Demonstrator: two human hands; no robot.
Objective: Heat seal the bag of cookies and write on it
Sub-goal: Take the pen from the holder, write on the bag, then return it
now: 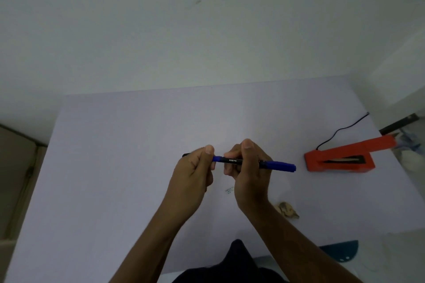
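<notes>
I held the marker (241,161) level above the table (115,145), both hands curled on it. My right hand (249,172) gripped the black barrel near its middle, thumb on top; my left hand (194,172) pinched the end left of that grip, where a blue band showed beside my thumb. A blue cap stuck out right of my right hand. I judged I was working the left cap. A hard pull could jerk my hands apart, flick the cap off the table, or ink my fingers.

The bag of cookies I could not clearly see: a small printed scrap (229,190) lay on the table just below the marker, and a crumpled tan piece (288,209) below and right of it, perhaps a cookie. The orange heat sealer (340,158) sat well right of the marker, its black cord (340,130) trailing behind it. Nothing lay between the marker and the table beneath.
</notes>
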